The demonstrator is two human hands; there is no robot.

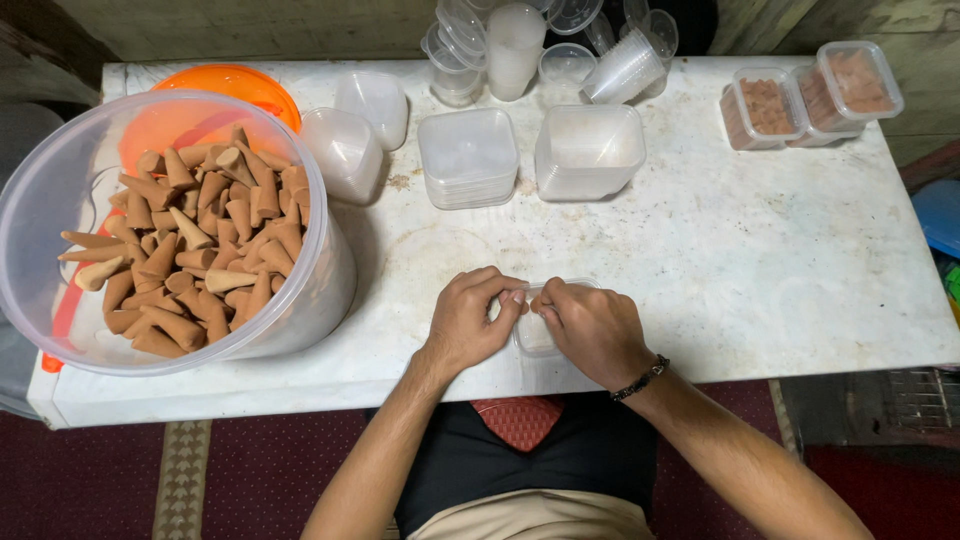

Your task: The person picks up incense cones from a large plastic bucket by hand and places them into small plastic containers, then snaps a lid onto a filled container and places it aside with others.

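While both hands are curling around the small clear box (534, 335) at the near edge of the white counter (760, 270), the left hand (470, 318) and the right hand (592, 330) are pinching its rim with bent fingers. Keeping the box flat and pressing evenly on both sides seems best. A big tub (330, 290) of brown cones (200, 250) is sitting to the left, and empty boxes (468, 158) are waiting farther back.

Small clear container (535, 335) mostly covered by left hand (470, 320) and right hand (592, 330); contents unreadable. Big tub (330, 270) cut off at 9 o'clock. Cup stack (560, 20) cropped at 12 o'clock. Blue object (942, 215) clipped at 3 o'clock.
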